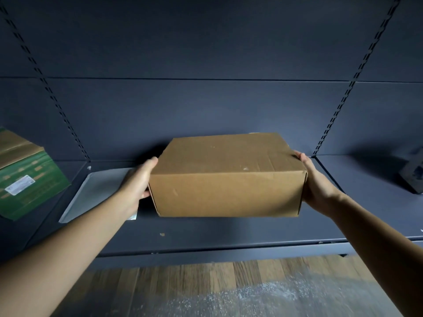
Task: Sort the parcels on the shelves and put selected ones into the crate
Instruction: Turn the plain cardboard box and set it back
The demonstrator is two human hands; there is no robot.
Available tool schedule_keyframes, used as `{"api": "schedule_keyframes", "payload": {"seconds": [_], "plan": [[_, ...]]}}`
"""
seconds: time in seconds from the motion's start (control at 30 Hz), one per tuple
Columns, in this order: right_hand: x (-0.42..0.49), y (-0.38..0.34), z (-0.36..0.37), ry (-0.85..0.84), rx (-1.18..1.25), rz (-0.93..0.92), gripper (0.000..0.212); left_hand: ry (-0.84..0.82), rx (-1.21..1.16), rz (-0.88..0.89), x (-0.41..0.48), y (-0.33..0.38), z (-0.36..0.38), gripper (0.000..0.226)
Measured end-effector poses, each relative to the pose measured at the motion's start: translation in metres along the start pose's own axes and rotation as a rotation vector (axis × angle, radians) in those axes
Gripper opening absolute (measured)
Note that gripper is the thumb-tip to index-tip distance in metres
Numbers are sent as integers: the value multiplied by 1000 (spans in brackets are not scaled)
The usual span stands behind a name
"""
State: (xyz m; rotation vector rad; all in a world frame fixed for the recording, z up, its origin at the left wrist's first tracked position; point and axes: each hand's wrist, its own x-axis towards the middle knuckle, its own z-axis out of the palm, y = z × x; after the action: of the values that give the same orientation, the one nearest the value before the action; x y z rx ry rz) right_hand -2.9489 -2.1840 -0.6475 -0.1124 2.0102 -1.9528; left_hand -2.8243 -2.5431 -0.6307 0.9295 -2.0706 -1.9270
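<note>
A plain brown cardboard box point(226, 175) is in the middle of the view, over the dark shelf point(206, 234). My left hand point(137, 181) presses its left side and my right hand point(318, 186) presses its right side, so both hands grip it. I cannot tell whether its underside rests on the shelf or hangs just above it. A flat grey mailer point(96, 193) lies on the shelf under my left hand. No crate is in view.
A green and brown carton point(25, 177) with a white label sits on the shelf at the far left. A dark object point(412, 172) stands on the neighbouring shelf at the right. Slotted uprights frame the dark back panel. Wooden floor point(229, 289) lies below.
</note>
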Motion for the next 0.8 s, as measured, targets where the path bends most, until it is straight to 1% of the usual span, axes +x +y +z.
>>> {"api": "schedule_keyframes", "payload": {"seconds": [0.07,0.17,0.23,0.33,0.47,0.5,0.57,0.6,0.67,0.73,0.77,0.8], "plan": [[-3,-8,1,-53,-81,-36,55,17,-116,28,2,6,-3,23],[-3,-20,4,-41,-95,-54,70,8,-222,89,4,18,-6,29],[-2,-25,4,-77,-106,-88,77,-24,-241,164,4,25,-8,31],[-7,-32,6,-110,-93,-145,75,-91,-260,219,1,36,-14,26],[-12,-45,6,-124,-160,-104,85,-95,-182,252,4,45,-23,17],[-11,-47,6,-115,-169,-84,80,-86,-169,270,4,46,-24,16],[-9,-52,8,-78,-157,-36,61,-52,-164,285,3,49,-21,15],[-8,-54,10,-53,-150,-6,57,-24,-155,275,3,51,-20,18],[-4,-58,13,1,-133,66,52,13,-140,220,3,58,-19,34],[1,-60,14,30,-124,139,53,-69,-151,149,4,62,-20,52],[2,-61,15,32,-130,163,52,-116,-160,131,4,63,-20,54],[4,-62,15,32,-133,181,51,-146,-165,140,3,62,-20,50]]}}
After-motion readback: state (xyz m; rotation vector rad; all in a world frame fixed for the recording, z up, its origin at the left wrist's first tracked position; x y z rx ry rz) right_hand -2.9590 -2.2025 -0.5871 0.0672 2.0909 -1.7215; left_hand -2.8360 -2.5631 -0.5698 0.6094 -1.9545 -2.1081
